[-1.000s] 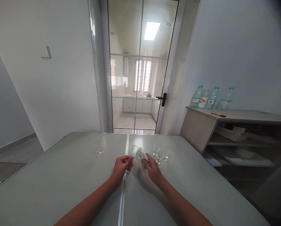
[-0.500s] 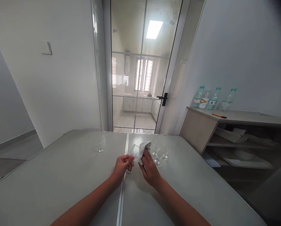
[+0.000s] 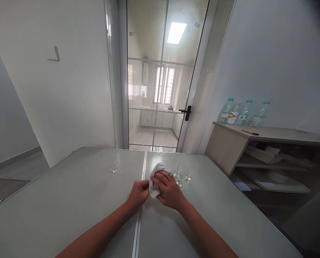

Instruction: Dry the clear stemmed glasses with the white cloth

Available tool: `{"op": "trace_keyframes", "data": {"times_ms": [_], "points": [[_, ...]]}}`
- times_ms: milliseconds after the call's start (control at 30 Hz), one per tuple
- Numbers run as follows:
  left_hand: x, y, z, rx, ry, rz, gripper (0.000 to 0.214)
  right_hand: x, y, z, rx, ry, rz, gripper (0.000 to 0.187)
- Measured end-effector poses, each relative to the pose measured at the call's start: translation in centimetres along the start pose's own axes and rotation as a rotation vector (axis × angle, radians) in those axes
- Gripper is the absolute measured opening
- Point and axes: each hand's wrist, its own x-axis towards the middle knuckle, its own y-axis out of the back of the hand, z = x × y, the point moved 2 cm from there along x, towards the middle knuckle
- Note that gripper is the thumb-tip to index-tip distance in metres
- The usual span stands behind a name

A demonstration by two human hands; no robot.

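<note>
The right hand (image 3: 168,190) presses curved fingers over a soft, folded white cloth (image 3: 160,167), held above the smooth grey surface (image 3: 95,193) near its straight metal seam (image 3: 136,240). The left hand (image 3: 138,193) is curled at the cloth's left edge; whatever it pinches is hidden. Clear, round-footed stemmed glasses (image 3: 180,185) stand upright nearby.

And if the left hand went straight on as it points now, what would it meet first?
Most likely the cloth, held by the right hand, just ahead of the left hand. Depth is unclear; it may already touch the cloth.
</note>
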Motion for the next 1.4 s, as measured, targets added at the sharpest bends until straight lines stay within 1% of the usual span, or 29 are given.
{"op": "trace_keyframes", "data": {"times_ms": [67, 167, 233, 300, 333, 400, 467, 533, 633, 700, 733, 800, 900, 1033, 1133, 1200, 1267, 1333, 1400], "points": [[0.1, 0.2, -0.1, 0.027, -0.013, -0.037, 0.024, 0.0, 0.2, 0.2, 0.07, -0.058, 0.014, 0.064], [0.0, 0.3, 0.2, 0.004, -0.03, -0.149, 0.023, 0.1, 0.6, 0.6, 0.263, -0.151, 0.001, 0.058], [-0.2, 0.3, 0.7, -0.007, -0.051, -0.22, 0.024, 0.1, 0.7, 0.9, 0.44, -0.222, -0.02, 0.042], [-0.5, 0.3, 1.4, -0.006, -0.061, -0.239, 0.027, 0.1, 0.7, 1.1, 0.605, -0.308, -0.019, 0.022], [-0.6, 0.3, 1.7, -0.006, -0.057, -0.236, 0.028, 0.0, 0.6, 1.3, 0.681, -0.362, -0.011, 0.016], [-0.7, 0.3, 2.1, -0.015, -0.032, -0.221, 0.028, -0.3, 0.2, 1.6, 0.85, -0.511, 0.026, 0.018], [-0.8, 0.3, 2.1, -0.054, 0.001, -0.211, 0.023, -0.7, -0.5, 1.9, 1.103, -0.696, 0.082, 0.025], [-0.7, 0.3, 1.8, -0.133, 0.049, -0.2, 0.016, -1.1, -1.2, 2.0, 1.332, -0.825, 0.143, 0.03], [-0.3, 0.1, 0.8, -0.307, 0.149, -0.143, 0.009, -1.0, -1.7, 1.9, 1.545, -0.877, 0.209, 0.029], [0.0, -0.1, 0.2, -0.424, 0.189, -0.11, 0.02, -0.6, -1.9, 1.5, 1.642, -0.877, 0.258, 0.026], [0.2, -0.2, -0.1, -0.474, 0.194, -0.102, 0.027, -0.3, -2.0, 1.3, 1.67, -0.869, 0.276, 0.027], [0.5, -0.4, -0.3, -0.545, 0.188, -0.086, 0.037, 0.3, -2.2, 0.7, 1.646, -0.833, 0.281, 0.033], [0.5, -0.6, -0.4, -0.569, 0.187, -0.05, 0.041, 0.6, -2.9, -0.2, 1.528, -0.795, 0.262, 0.04], [0.3, -0.9, -0.4, -0.484, 0.207, 0.02, 0.042, -0.2, -4.3, -0.8, 1.389, -0.826, 0.234, 0.046], [0.2, -0.9, -0.7, -0.384, 0.237, 0.104, 0.046, -0.8, -5.1, -0.9, 1.359, -0.822, 0.202, 0.052], [0.2, -0.9, -1.0, -0.347, 0.274, 0.118, 0.049, -1.0, -5.4, -1.0, 1.339, -0.819, 0.167, 0.052], [0.3, -0.7, -1.4, -0.317, 0.282, 0.127, 0.052, -1.0, -5.3, -0.9, 1.348, -0.827, 0.118, 0.051], [0.5, -0.5, -1.7, -0.294, 0.257, 0.143, 0.055, -1.0, -5.1, -0.8, 1.398, -0.839, 0.061, 0.05], [0.7, -0.5, -2.0, -0.333, 0.214, 0.142, 0.06, -1.1, -4.8, -0.6, 1.45, -0.852, 0.01, 0.048]]}}
